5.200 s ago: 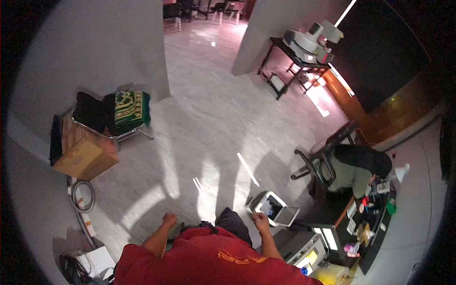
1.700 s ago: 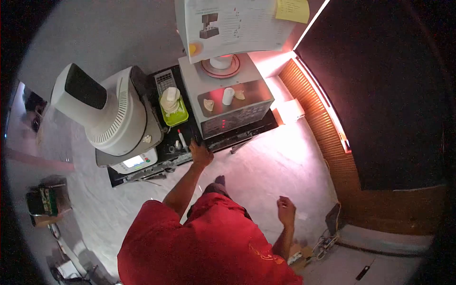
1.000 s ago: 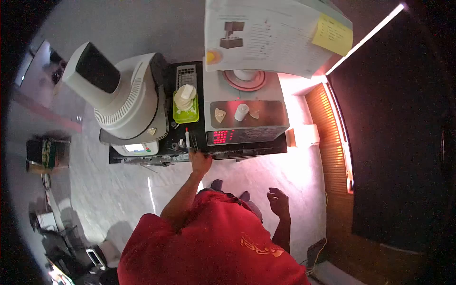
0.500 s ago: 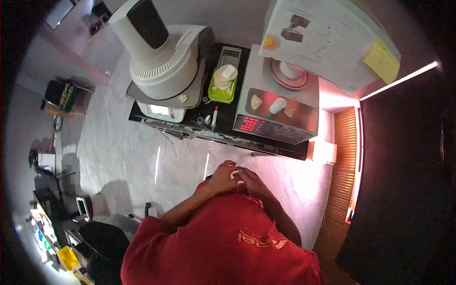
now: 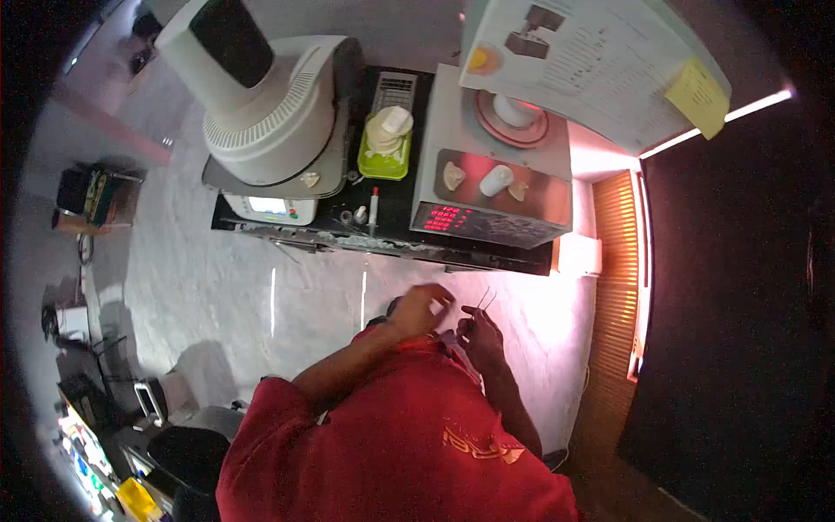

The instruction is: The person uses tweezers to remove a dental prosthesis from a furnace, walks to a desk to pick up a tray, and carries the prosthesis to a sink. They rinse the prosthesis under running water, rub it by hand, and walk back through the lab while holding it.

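Note:
My right hand (image 5: 480, 337) is closed around thin metal tweezers (image 5: 488, 300), whose two prongs point up and away from me. My left hand (image 5: 421, 310) is beside it, in front of my body, slightly blurred, its fingers curled toward the thumb. Something small and pale shows between those fingers, but I cannot tell what it is. Both hands are in front of the black bench (image 5: 396, 228) and apart from each other.
On the bench are a white domed machine (image 5: 270, 130) with a lit screen, a green tray (image 5: 383, 165) of round white pads, a red-tipped pen (image 5: 374, 209) and a metal box unit (image 5: 487, 217) with red digits. Papers (image 5: 583, 65) hang over the unit.
My hands, together before around small white things, have separated. Tweezer prongs now stick out clearly from my right hand. The bench has shifted slightly left and up in view.

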Demonstrator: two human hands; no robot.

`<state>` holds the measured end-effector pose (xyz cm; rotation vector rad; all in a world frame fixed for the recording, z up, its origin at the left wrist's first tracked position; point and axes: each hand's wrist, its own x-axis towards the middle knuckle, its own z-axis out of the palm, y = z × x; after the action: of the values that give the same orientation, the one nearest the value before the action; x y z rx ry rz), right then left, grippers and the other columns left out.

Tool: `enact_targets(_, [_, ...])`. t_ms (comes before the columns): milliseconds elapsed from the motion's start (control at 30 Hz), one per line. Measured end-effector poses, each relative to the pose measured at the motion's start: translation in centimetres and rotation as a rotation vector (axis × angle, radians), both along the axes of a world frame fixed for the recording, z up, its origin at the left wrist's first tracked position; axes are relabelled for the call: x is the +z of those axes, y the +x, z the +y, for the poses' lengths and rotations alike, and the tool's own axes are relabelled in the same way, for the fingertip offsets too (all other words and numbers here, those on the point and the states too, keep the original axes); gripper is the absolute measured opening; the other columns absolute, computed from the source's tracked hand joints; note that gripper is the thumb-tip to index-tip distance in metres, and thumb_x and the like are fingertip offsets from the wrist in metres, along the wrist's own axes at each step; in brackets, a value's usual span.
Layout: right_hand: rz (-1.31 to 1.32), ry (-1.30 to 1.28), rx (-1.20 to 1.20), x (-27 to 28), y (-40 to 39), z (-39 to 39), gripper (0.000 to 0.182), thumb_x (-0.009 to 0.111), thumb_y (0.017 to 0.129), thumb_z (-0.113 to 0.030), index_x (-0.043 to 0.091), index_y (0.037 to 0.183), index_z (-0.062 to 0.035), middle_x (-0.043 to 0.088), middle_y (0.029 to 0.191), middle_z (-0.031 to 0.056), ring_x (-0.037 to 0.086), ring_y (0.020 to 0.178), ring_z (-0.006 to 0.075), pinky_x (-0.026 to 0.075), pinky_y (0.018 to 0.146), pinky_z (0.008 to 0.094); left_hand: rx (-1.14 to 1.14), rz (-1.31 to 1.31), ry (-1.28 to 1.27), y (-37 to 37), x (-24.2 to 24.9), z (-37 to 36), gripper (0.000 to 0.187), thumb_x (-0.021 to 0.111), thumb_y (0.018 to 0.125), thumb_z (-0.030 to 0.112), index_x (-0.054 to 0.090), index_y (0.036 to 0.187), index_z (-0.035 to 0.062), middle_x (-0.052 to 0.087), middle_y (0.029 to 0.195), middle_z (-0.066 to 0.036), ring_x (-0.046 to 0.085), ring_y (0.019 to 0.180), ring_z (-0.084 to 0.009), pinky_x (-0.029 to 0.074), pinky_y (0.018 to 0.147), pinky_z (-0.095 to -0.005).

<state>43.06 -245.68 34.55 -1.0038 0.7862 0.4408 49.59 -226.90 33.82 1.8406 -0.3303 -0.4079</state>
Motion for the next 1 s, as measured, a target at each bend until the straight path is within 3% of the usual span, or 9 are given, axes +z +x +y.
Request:
enact_targets(100, [-0.009, -0.054, -0.094, -1.0, -2.4, -1.0, 0.029, 0.057, 0.098, -0.025, 0.062, 0.119, -0.0059, 0.055, 0.073, 0.0015, 0.045, 0.055, 0.0109, 0.039, 0.052, 0.0270, 0.445, 0.179, 0.054, 1.2, -6.4, 0.6, 0.014, 0.058, 0.086, 0.006, 0.070, 0.093, 0.0038, 0.071, 0.092, -0.011, 0.068, 0.085, -0.0225, 0.054, 0.073, -0.0338])
enact_targets(167, [-0.043, -0.150, -0.107, -1.1, -3.6, -2.0, 0.030, 0.058, 0.097, -0.021, 0.060, 0.122, -0.0054, 0.054, 0.073, 0.0001, 0.043, 0.052, 0.0085, 0.035, 0.046, 0.0244, 0.725, 0.908, -0.290, 2.5, -15.4, 1.9, 0.040, 0.060, 0.090, 0.040, 0.058, 0.117, 0.0121, 0.065, 0.095, -0.008, 0.061, 0.081, -0.0249, 0.048, 0.073, -0.0407])
enact_targets(233, [0.009, -0.339, -0.146, 0.0, -4.1, -1.8, 0.032, 0.059, 0.096, -0.015, 0.058, 0.126, -0.0049, 0.051, 0.072, -0.0020, 0.040, 0.051, 0.0057, 0.032, 0.044, 0.0229, 0.999, 1.143, -0.354, 4.0, -15.3, 2.4, 0.054, 0.059, 0.085, 0.057, 0.055, 0.119, 0.0149, 0.060, 0.097, -0.010, 0.058, 0.080, -0.0220, 0.045, 0.072, -0.0408])
enact_targets(300, [-0.022, -0.468, -0.123, 0.1, -5.0, -2.5, 0.034, 0.060, 0.096, -0.012, 0.057, 0.129, -0.0041, 0.051, 0.072, -0.0020, 0.043, 0.053, 0.0056, 0.033, 0.044, 0.0229, 1.072, 1.085, -0.390, 5.3, -21.1, 3.0, 0.058, 0.060, 0.084, 0.056, 0.054, 0.118, 0.0087, 0.060, 0.097, -0.011, 0.058, 0.078, -0.0243, 0.045, 0.069, -0.0388])
enact_targets(500, [-0.132, -0.648, 0.025, 1.2, -6.0, -4.0, 0.033, 0.060, 0.097, -0.012, 0.060, 0.128, -0.0010, 0.054, 0.076, -0.0002, 0.051, 0.057, 0.0086, 0.043, 0.050, 0.0261, 1.523, 0.663, -0.069, 9.9, -20.4, -1.1, 0.062, 0.050, 0.089, 0.046, 0.056, 0.113, -0.0108, 0.061, 0.116, -0.036, 0.064, 0.103, -0.0455, 0.051, 0.087, -0.0526])
enact_targets(600, [-0.171, -0.795, 0.115, 1.3, -6.0, -5.4, 0.038, 0.059, 0.097, -0.012, 0.056, 0.133, 0.0003, 0.050, 0.073, -0.0036, 0.047, 0.055, 0.0067, 0.040, 0.049, 0.0252, 1.571, 0.645, 0.091, 12.6, -24.4, -2.5, 0.057, 0.045, 0.094, 0.041, 0.050, 0.117, -0.0105, 0.060, 0.114, -0.034, 0.064, 0.101, -0.0479, 0.053, 0.085, -0.0553])
enact_targets(700, [-0.217, -0.873, 0.214, 2.8, -6.1, -7.8, 0.042, 0.059, 0.097, -0.011, 0.054, 0.138, -0.0026, 0.051, 0.073, -0.0045, 0.046, 0.054, 0.0055, 0.039, 0.047, 0.0228, 1.745, 0.704, 0.218, 13.4, -21.7, -4.2, 0.052, 0.045, 0.096, 0.039, 0.049, 0.114, -0.0102, 0.059, 0.111, -0.033, 0.061, 0.100, -0.0505, 0.050, 0.084, -0.0590])
enact_targets(867, [-0.218, -0.943, 0.243, 7.2, -5.8, -10.9, 0.038, 0.058, 0.098, -0.016, 0.058, 0.132, 0.0024, 0.054, 0.081, 0.0041, 0.054, 0.065, 0.0105, 0.046, 0.055, 0.0277, 2.003, 0.607, 0.097, 14.0, -19.1, -4.9, 0.052, 0.047, 0.097, 0.042, 0.049, 0.117, -0.0064, 0.060, 0.108, -0.034, 0.061, 0.099, -0.0513, 0.048, 0.087, -0.0598])
enact_targets(1000, [-0.245, -0.882, 0.206, 10.2, -4.2, -12.7, 0.029, 0.063, 0.095, -0.009, 0.066, 0.124, -0.0057, 0.056, 0.077, -0.0007, 0.051, 0.058, 0.0070, 0.043, 0.049, 0.0242, 1.982, 0.618, -0.109, 13.6, -14.9, -5.2, 0.052, 0.047, 0.098, 0.043, 0.049, 0.121, -0.0033, 0.062, 0.108, -0.034, 0.061, 0.102, -0.0512, 0.049, 0.088, -0.0601])
